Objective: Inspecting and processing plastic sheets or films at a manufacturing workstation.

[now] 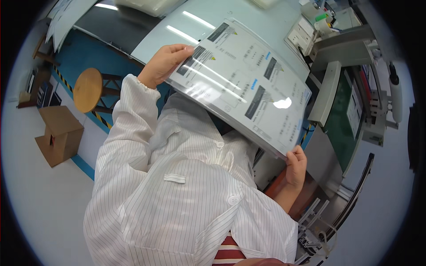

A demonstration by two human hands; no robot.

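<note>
Between my two hands I hold a stack of glossy printed sheets [235, 95], tilted over my lap. The top sheet is whitish, with dark rectangular blocks, small yellow-green marks and blue print, and it reflects the ceiling lights. My left hand [163, 64] pinches the left corner, with its thumb on top. At the near right corner, my right hand [296, 166] grips the edge, its fingers curled around it. The far side of the stack overlaps the pale worktop [153, 44]; whether it touches cannot be told.
A round wooden stool [87, 90] and a cardboard box [62, 133] stand on the left. White power sockets [301, 33] are at the far right of the worktop. Along the right are a green panel [341, 119] and metal equipment [317, 226]. Clear plastic trays [148, 5] lie at the back.
</note>
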